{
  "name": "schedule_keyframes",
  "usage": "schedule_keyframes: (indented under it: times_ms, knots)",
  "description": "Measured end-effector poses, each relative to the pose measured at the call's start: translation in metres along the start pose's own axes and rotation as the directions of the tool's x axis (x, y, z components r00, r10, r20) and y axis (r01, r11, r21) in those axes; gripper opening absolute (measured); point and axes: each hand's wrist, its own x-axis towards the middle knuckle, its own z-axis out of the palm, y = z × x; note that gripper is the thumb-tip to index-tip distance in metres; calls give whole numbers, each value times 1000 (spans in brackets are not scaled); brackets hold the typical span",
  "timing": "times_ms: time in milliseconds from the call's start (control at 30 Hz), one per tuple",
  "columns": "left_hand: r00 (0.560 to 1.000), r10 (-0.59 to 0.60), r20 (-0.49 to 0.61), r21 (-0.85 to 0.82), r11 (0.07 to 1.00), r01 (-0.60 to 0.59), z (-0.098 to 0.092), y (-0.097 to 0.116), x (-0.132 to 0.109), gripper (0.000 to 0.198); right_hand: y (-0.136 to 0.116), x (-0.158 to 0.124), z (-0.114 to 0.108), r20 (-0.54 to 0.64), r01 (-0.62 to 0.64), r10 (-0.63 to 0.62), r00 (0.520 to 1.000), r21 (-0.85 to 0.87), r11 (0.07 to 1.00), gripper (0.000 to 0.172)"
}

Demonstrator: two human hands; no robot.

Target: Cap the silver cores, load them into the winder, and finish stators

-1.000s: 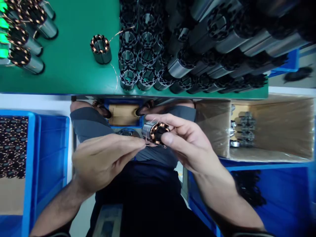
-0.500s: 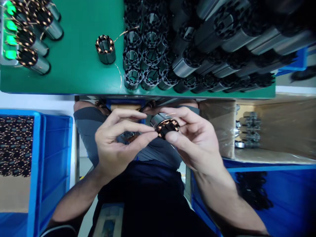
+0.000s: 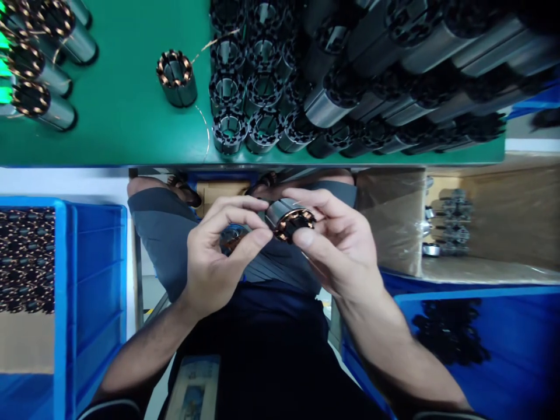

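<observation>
Copper-wound stator (image 3: 289,220), centre frame, sits pinched by fingers of left hand (image 3: 219,256) and right hand (image 3: 345,251); a light, steady grip suits it.

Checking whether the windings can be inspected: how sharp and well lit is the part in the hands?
Head view: the silver cylindrical stator with copper windings, held between left hand and right hand, is evenly lit and fairly sharp; the stacked black stator cores upper right smear into shadow; green lights bloom at the left edge.
</observation>
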Motion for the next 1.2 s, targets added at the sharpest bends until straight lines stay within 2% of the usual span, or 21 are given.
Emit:
schedule_keyframes:
  times_ms: [67, 133, 200, 333, 400, 467, 567, 633, 667, 733, 767, 833, 900, 967, 1033, 1133, 1200]
  knots:
    - [995, -94, 32, -27, 995, 95, -1, -12, -4, 13, -2, -1, -5, 28, -49, 48, 998, 57, 997, 58]
    - [986, -164, 7, -61, 985, 164, -6, -24, -6, 18, -6, -4, -11, 50, -71, 69, 996, 54, 996, 61]
    - [987, -161, -17, -71, 985, 159, -12, -26, -4, 14, -9, -7, -14, 59, -52, 52, 997, -1, 999, 56]
    - [992, -35, 119, -63, 997, 43, -20, -4, 9, 14, -9, -7, -11, 121, -16, 25, 992, -73, 997, 43]
    - [988, -19, 154, -69, 997, 30, -19, 7, 12, 5, -7, -5, -9, 149, -11, 22, 989, -76, 997, 42]
    - [986, -29, 165, -47, 998, 37, -16, 8, 10, 9, -4, -5, -9, 155, -24, 34, 987, -64, 998, 44]
    - [974, -107, 201, -49, 992, 119, -13, -8, -2, 24, 0, -10, -15, 187, -56, 54, 981, 3, 998, 42]
    - [973, -166, 162, -79, 980, 181, -15, -20, -8, 29, 1, -15, -20, 204, -57, 48, 978, 38, 998, 43]
    - [978, -165, 125, -75, 982, 175, -17, -24, -10, 26, 1, -17, -21, 192, -48, 41, 981, 36, 998, 46]
    - [995, -47, 82, 4, 999, 47, -21, -22, -10, 23, 0, -20, -20, 130, -39, 40, 991, -13, 999, 55]
    - [994, 65, 91, 76, 994, -72, -23, -18, -8, 38, -1, -20, -19, 104, -40, 43, 994, -37, 999, 60]
    - [937, 300, 176, 234, 912, -336, -24, -6, -5, 70, -2, -19, -14, 113, -57, 61, 992, -40, 998, 64]
    - [870, 425, 250, 323, 811, -488, -23, 6, -2, 70, -2, -16, -10, 180, -76, 77, 981, -13, 997, 65]
    - [874, 408, 265, 334, 811, -480, -22, 13, -1, 65, -3, -13, -7, 218, -38, 45, 975, -33, 999, 66]
    - [905, 338, 259, 331, 849, -412, -22, 16, -2, 66, -4, -10, -6, 203, 96, -68, 977, -130, 987, 61]
    - [894, 348, 281, 382, 814, -437, -22, 17, -3, 53, -4, -6, -10, 178, 311, -272, 946, -248, 918, 30]
    - [885, 397, 244, 410, 785, -465, -20, 18, -2, 40, -2, -3, -14, 107, 339, -322, 941, -234, 911, 16]
